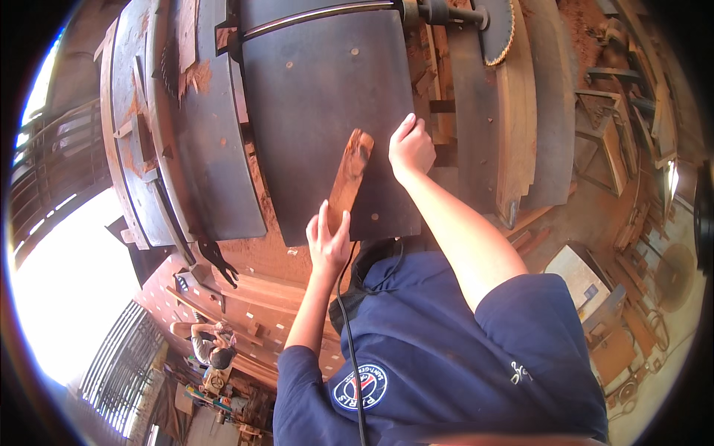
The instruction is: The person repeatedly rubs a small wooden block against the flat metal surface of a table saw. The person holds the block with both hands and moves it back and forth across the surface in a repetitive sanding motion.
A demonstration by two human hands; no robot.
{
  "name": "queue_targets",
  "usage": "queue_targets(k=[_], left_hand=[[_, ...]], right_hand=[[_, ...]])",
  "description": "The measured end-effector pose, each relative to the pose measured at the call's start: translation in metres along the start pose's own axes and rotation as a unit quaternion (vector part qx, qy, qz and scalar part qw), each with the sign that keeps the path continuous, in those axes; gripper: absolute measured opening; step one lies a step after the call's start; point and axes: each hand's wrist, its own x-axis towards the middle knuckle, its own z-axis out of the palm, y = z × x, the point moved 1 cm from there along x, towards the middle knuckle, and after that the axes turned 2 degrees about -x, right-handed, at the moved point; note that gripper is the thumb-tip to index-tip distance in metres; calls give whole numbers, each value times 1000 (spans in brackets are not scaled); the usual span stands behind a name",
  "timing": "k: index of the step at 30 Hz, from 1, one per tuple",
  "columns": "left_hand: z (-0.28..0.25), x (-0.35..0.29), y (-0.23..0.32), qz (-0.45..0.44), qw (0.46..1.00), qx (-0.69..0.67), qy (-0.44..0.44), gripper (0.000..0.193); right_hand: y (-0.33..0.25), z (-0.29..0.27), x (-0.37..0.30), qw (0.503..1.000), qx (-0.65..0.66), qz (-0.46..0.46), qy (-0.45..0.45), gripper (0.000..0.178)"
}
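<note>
A short reddish-brown wooden block (347,178) with a dark, rough patch near its far end slants over a dark metal machine table (312,104). My left hand (327,241) is closed around the block's near end, its fingers along the sides. By the right edge of the metal plate, my right hand (413,151) is curled with the thumb on top. What lies inside those fingers, if anything, is hidden. Beyond it, at the far right, a toothed circular saw blade (500,30) sits on a shaft.
A long wooden board (517,111) runs beside another metal plate at right. Wood chips (197,78) lie on the left machine bed. A black cable (346,297) hangs down my front. Farther off at lower left, another person (216,349) crouches near lumber. Wooden frames (606,137) stand at right.
</note>
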Motion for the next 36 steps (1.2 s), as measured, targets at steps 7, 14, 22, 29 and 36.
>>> queue_targets(k=[7, 14, 22, 29, 36], left_hand=[[11, 157, -53, 52, 996, 1, 77, 44], [17, 217, -65, 41, 992, -33, 111, 45], [-15, 78, -48, 1, 992, -124, 11, 41], [-10, 3, -42, 43, 997, -68, 12, 43], [-3, 125, -42, 63, 993, -98, 13, 35]], right_hand=[[0, 2, 0, 1000, -2, -10, 4, 47], [1, 1, -1, 1000, -4, -15, 11, 47], [3, 6, 2, 1000, -13, -3, 12, 47], [3, 6, 0, 1000, -10, -2, 4, 47], [7, 10, 1, 1000, -14, -6, 15, 45]])
